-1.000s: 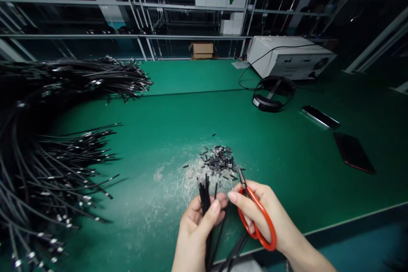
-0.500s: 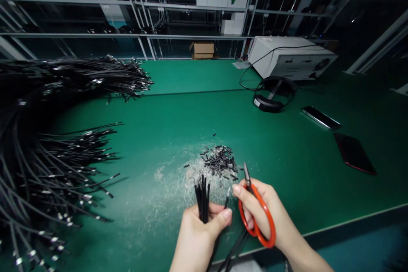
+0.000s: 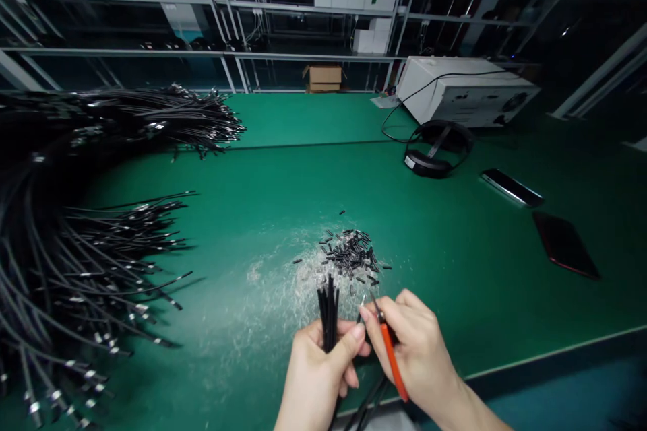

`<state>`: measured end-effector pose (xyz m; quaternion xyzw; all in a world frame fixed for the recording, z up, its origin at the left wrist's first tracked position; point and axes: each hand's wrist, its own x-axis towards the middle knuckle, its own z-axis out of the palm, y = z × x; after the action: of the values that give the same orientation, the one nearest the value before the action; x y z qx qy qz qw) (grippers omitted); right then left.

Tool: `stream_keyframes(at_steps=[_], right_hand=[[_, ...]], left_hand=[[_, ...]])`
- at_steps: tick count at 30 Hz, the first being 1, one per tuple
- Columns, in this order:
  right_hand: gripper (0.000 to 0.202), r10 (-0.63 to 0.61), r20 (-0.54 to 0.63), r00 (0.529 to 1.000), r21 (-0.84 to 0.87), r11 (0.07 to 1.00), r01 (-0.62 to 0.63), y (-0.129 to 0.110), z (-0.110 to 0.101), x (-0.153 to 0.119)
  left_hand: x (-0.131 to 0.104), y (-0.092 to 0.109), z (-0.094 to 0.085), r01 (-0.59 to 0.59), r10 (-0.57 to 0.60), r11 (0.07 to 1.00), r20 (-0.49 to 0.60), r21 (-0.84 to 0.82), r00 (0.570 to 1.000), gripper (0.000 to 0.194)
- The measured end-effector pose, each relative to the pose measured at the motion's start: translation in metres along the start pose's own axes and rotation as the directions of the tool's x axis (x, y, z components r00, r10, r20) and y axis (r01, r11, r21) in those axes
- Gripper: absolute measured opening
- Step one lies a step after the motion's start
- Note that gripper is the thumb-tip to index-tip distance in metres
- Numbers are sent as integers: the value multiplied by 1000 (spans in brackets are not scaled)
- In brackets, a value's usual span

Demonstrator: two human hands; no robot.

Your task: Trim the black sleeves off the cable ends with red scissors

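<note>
My left hand (image 3: 323,367) is closed round a bundle of black cables (image 3: 329,313), whose cut ends point up. Between its thumb and finger one separate cable stands out, with a pale, stripped-looking tip (image 3: 362,303). Close on the right, my right hand (image 3: 412,343) holds scissors with red-orange handles (image 3: 393,362); the blades (image 3: 375,305) point up and left, beside that tip. The right thumb is near the tip; whether it touches is unclear. Just beyond both hands lies a pile of short black pieces (image 3: 351,252) among pale, thread-like scraps (image 3: 306,276).
Large bundles of black cables (image 3: 91,242) cover the left of the green table (image 3: 263,195). At the right are a black headset (image 3: 435,148), a phone (image 3: 511,187), a dark red-edged flat object (image 3: 565,244) and a white machine (image 3: 462,91). Shelves stand behind.
The scissors have turned in my right hand, so their handles show more edge-on and the blades have tipped left towards the cable tip. The cable bundle has shifted slightly right.
</note>
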<state>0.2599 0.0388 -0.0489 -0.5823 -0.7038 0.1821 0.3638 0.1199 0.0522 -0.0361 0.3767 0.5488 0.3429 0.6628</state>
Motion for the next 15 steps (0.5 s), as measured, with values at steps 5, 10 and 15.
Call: stream_keyframes(at_steps=[5,10,15], right_hand=[[14,-217,82,973,-106,968,225,7,-10,5],[20,-75,101,992,-251,963,99,10,-27,3],[33,-105,172,979,-486,856,177,12,-34,-3]], left_hand=[[1,-1,0,36,-37,999,-15,-37,999,25],[4,-5,-3,65,-63,989,14,-136,998,28],[6,-8,-5,64,-58,984,42,-169,997,26]])
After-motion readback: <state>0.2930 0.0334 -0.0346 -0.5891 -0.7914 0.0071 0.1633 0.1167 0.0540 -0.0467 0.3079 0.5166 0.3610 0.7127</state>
